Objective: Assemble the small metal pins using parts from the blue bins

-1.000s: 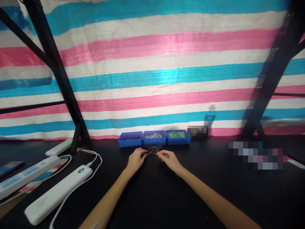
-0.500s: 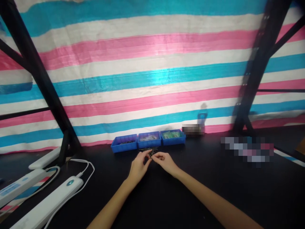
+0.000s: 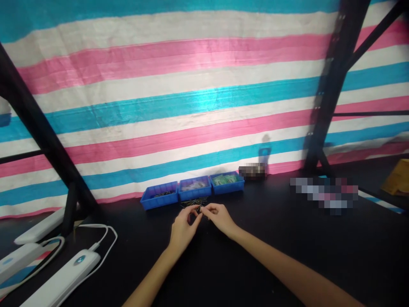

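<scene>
My left hand (image 3: 183, 226) and my right hand (image 3: 220, 218) meet over the dark table, fingertips almost touching. Both are closed in a pinch around something small and thin that I cannot make out. Just behind the fingers lies a loose pile of thin, stick-like pieces (image 3: 194, 201), partly covered by my left hand. Three blue bins stand in a row beyond it. Dark thin pieces are in the left bin (image 3: 159, 203), whitish translucent ones in the middle bin (image 3: 195, 194), and green ones in the right bin (image 3: 227, 188).
White power strips (image 3: 64, 277) with a looping white cable (image 3: 110, 247) lie at the left. Blurred-out items (image 3: 252, 171) sit right of the bins, with more (image 3: 326, 194) farther right. Black frame posts (image 3: 332, 85) flank a striped sheet (image 3: 191, 98) behind the table (image 3: 255, 273).
The view has shifted a little, so the frame and bins sit farther left. More of the stick pile shows behind my fingers. Both hands stay pinched close together.
</scene>
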### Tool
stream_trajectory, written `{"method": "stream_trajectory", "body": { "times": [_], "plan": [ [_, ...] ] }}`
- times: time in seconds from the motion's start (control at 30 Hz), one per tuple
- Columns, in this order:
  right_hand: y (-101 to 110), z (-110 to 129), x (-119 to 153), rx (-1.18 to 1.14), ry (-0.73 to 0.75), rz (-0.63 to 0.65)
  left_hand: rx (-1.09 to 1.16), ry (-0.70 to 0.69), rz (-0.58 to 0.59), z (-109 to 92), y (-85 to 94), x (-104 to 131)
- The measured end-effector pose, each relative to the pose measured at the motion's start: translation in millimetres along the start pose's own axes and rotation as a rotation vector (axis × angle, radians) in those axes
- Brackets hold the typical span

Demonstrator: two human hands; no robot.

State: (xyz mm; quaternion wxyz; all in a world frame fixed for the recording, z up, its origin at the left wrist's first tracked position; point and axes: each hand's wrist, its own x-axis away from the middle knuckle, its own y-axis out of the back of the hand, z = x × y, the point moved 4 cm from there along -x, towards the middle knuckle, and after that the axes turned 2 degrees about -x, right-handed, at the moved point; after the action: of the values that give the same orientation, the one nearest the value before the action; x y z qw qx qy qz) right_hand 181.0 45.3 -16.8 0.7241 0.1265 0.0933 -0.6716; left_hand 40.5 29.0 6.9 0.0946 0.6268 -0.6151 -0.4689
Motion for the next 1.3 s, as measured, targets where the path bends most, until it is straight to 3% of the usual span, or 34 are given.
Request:
{"method": "stream_trajectory", "body": {
  "times": [0.17,0.3,0.57,0.77,0.9,1.03,1.3],
  "plan": [
    [2.0,4.5,0.1,-0.055,-0.029,-0.029,-0.003,-0.014,-0.02,-1.6,0.8,-0.8],
    [2.2,2.9,-0.1,-0.059,-0.025,-0.031,0.14,0.003,-0.063,-0.2,3.1,-2.0],
    [-5.1,1.6,3.7,0.166,0.061,0.108,0.389,0.066,-0.085,7.8,1.2,-4.9],
    [-1.0,1.7,0.9,0.003,0.033,0.048,0.388,0.091,-0.081,7.1,3.1,-4.7],
    [1.8,-2.7,-1.8,-0.089,-0.031,-0.014,0.4,0.124,-0.015,10.2,1.2,-6.5],
    [2.5,1.3,-0.9,-0.082,-0.046,-0.05,0.535,0.303,0.015,28.6,7.1,-12.4],
    [3.0,4.7,0.7,-0.028,-0.057,-0.042,0.819,0.642,-0.253,87.5,42.6,-21.5]
  ]
}}
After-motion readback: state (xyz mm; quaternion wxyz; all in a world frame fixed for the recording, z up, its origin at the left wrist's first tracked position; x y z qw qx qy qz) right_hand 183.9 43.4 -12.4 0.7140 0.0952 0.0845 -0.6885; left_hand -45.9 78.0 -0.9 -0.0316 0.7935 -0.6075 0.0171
